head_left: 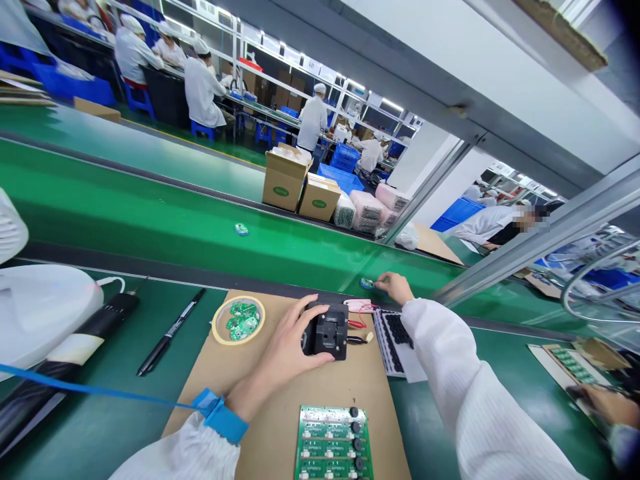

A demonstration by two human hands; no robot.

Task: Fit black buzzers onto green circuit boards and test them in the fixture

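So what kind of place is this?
Most likely an electronics factory assembly line: a long green conveyor belt, green circuit boards on the bench, and rows of workers in white coats and caps.

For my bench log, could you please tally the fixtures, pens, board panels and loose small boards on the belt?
Black fixture: 1
Black pen: 1
Green board panel: 1
Small boards on belt: 2
Total: 5

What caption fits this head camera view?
Left hand holds a black boxy fixture on a brown cardboard mat; right hand touches a small green disc on the green conveyor belt.
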